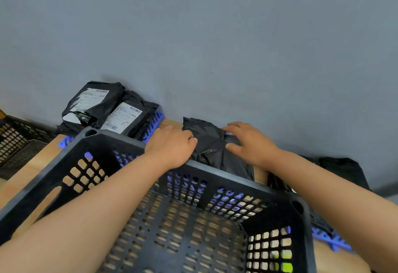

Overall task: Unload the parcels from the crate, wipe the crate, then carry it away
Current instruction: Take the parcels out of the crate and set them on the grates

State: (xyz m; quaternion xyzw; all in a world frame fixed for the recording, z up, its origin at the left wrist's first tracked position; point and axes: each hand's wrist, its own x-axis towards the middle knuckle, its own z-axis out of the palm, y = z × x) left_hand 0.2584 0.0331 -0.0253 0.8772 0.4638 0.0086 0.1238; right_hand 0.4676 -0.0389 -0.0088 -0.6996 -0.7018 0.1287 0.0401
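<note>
Fingers of the left hand [172,146] were curled over the near-left edge of a black parcel [210,143], gripping it; those of the right hand [251,143] lay spread and flat on the parcel's right side, pressing rather than pinching. Both forearms reached across the black crate [193,219], whose far rim sat directly beneath the left wrist. The parcel rested just beyond that rim, against the grey wall [237,35], apparently being set down or tidied into place outside the crate.

Nearer than the fingers, the crate's perforated floor showed bare in the visible portion, which suggests unloading was complete or nearly so; the near end was cut off by the frame edge. Left of the fingers, two labelled parcels [107,109] were stacked on a blue mat [156,119], touching each other and leaning toward the wall, presumably grouped to keep the work surface orderly. Right of the fingers, another dark bag [342,171] lay partly behind the right forearm. A second crate [17,141] stood well to the left. No wiping cloth was visible; wiping appeared not yet begun.
</note>
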